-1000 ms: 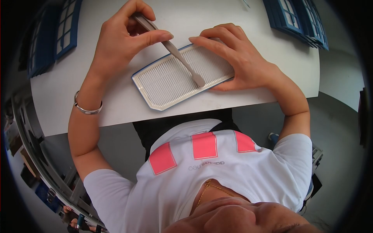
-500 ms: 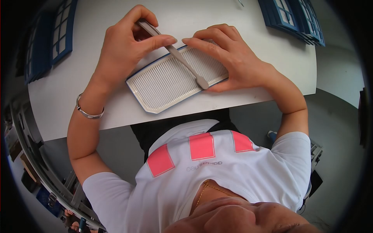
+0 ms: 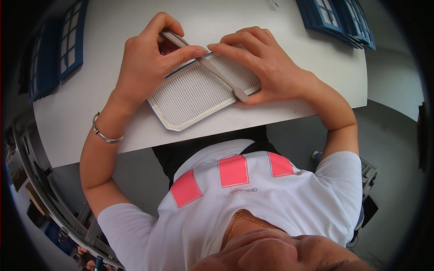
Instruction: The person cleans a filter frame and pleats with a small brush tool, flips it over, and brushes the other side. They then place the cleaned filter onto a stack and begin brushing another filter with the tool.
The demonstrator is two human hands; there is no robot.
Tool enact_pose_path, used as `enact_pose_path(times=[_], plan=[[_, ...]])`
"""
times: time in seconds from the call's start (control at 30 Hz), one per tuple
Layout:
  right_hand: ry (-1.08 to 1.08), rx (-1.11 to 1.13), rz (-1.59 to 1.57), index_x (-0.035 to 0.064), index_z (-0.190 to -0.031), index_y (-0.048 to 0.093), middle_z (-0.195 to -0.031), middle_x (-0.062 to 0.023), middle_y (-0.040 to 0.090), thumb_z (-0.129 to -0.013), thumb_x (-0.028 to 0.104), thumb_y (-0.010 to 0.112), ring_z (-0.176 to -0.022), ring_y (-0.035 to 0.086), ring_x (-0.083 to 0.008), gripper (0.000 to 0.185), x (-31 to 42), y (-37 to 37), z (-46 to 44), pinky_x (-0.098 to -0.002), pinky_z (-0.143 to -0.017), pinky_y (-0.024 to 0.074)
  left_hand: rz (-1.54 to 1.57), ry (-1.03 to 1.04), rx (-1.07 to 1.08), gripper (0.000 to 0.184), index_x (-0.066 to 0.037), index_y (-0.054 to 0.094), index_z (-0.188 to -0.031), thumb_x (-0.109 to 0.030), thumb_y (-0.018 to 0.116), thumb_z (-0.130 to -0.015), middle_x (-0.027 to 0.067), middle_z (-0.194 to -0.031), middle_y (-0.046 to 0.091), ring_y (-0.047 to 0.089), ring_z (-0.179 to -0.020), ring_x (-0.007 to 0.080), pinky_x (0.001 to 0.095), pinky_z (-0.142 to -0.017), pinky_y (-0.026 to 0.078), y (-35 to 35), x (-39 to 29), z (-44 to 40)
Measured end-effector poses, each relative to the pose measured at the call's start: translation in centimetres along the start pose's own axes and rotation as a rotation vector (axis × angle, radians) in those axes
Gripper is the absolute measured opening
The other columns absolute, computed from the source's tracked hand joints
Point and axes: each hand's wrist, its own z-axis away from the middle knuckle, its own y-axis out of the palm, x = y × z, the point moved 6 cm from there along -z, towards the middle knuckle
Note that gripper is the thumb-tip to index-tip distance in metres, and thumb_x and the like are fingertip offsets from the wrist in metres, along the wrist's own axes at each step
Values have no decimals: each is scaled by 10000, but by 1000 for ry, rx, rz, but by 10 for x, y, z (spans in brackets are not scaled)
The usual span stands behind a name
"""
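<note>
A pleated white filter panel [image 3: 190, 97] with a blue outer edge lies at a slant on the white table. My right hand [image 3: 264, 61] spans its right part, fingers over the far edge and thumb at the near edge, covering that end. Between the thumb and fingers of my left hand [image 3: 151, 54] is a slim grey flat-ended tool [image 3: 212, 70]. It reaches diagonally across the pleats, and its rounded paddle tip rests by the near rim, close to my right thumb. My left forefinger and thumb hide part of its upper end.
Blue-framed filter panels [image 3: 72, 40] stand at the table's left edge, and more blue panels [image 3: 337, 18] stand at the far right. The white table's [image 3: 126, 135] near edge runs just in front of my body. A small thin object lies at the far edge.
The tool's paddle tip has shifted a little to the right along the near rim. My left hand has moved slightly right and nearer to me. My right hand keeps its grip.
</note>
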Motion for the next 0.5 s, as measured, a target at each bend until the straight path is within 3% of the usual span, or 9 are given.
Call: enact_pose_path(times=[0.2, 0.4, 0.47, 0.5], plan=[[-9, 3, 20, 152, -1469, 480, -1328, -101, 551, -605, 368, 902, -1210, 500, -321, 985, 1, 1, 0, -468, -1009, 384, -85, -22, -7, 446, -75, 620, -949, -406, 865, -777, 48, -734, 699, 721, -675, 148, 243, -606, 563, -6, 0, -2], [-11, 22, 45, 152, -1469, 476, -1339, -104, 543, -627, 373, 899, -1215, 491, -320, 968, 0, 1, -1, -467, -1011, 377, -84, 103, -49, 439, -73, 626, -952, -400, 862, -781, 45, -758, 714, 742, -710, 168, 243, -623, 568, -2, -8, -3], [2, 7, 24, 151, -1468, 477, -1343, -103, 540, -627, 372, 900, -1220, 486, -317, 967, 0, 0, -1, -463, -1011, 375, -120, 112, -44, 364, -82, 620, -988, -322, 841, -828, 34, -725, 692, 678, -644, 90, 190, -588, 503, -11, -6, -4], [5, 10, 24, 151, -1468, 477, -1343, -103, 540, -627, 372, 900, -1220, 486, -317, 967, 0, 0, 0, -463, -1011, 375, -117, 111, -42, 364, -82, 620, -988, -322, 841, -828, 34, -725, 692, 678, -644, 90, 190, -588, 503, -11, -5, -3]])
